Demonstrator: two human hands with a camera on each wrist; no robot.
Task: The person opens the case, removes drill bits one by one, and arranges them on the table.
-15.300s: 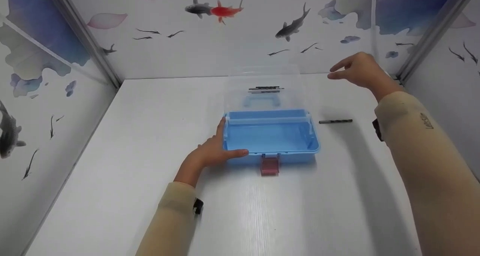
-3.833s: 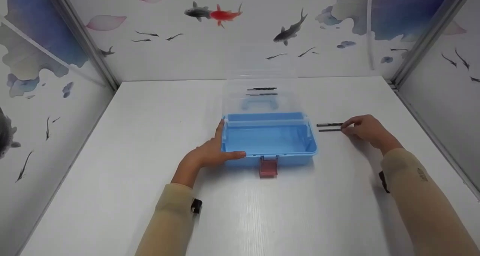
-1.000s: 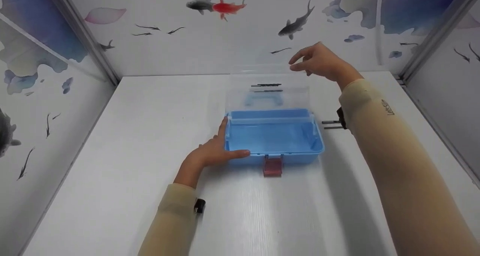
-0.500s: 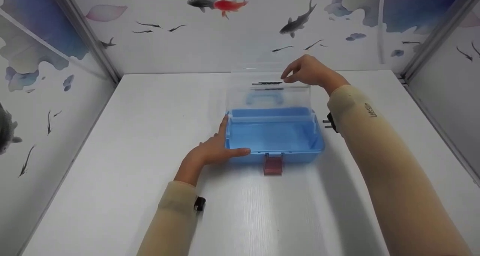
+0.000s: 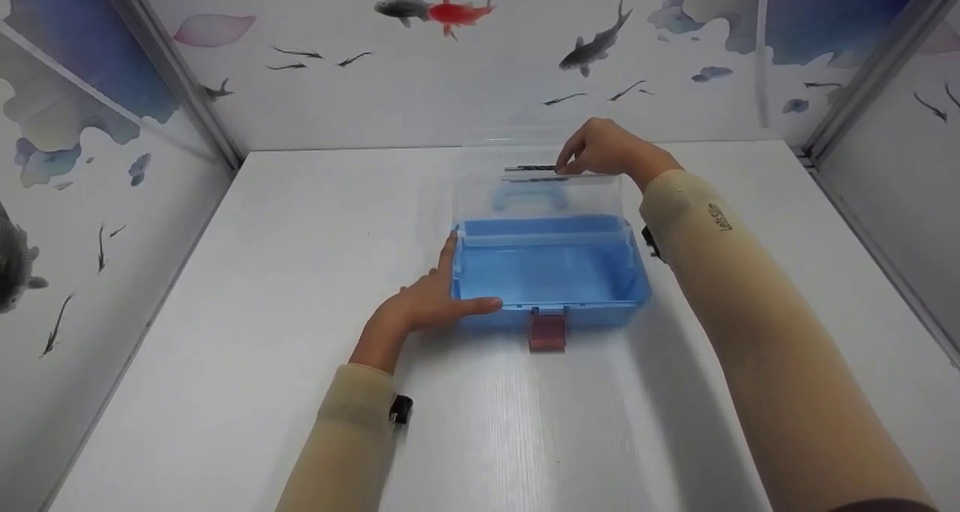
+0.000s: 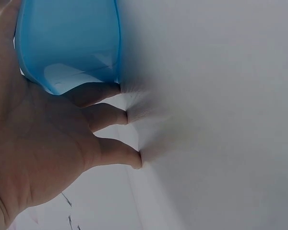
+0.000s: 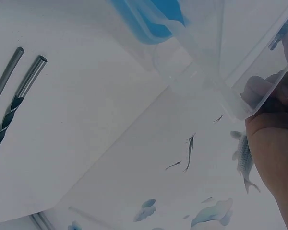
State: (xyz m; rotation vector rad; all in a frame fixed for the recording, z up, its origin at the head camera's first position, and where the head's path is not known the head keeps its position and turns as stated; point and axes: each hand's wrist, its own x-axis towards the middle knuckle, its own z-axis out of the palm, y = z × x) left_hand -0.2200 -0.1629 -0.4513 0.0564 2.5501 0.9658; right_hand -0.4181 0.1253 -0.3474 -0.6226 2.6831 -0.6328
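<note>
A blue plastic box stands with its clear lid tipped back. Several dark drill bits lie at the lid, seen through or on the clear plastic. My right hand pinches the right end of the upper ones; in the right wrist view, part of this hand shows through the lid wall. My left hand rests against the box's left side, thumb along the front rim, fingers straight. In the left wrist view, the left hand's spread fingertips touch the table beside the box.
Two drill bits lie side by side on the white table, right of the box, mostly hidden by my right sleeve in the head view. A red latch hangs at the box's front. White walls with painted fish enclose the table.
Earlier my right hand laid a second drill bit beside the first, right of the box. It has since risen and come down leftward onto the bits at the lid. My left hand stays put.
</note>
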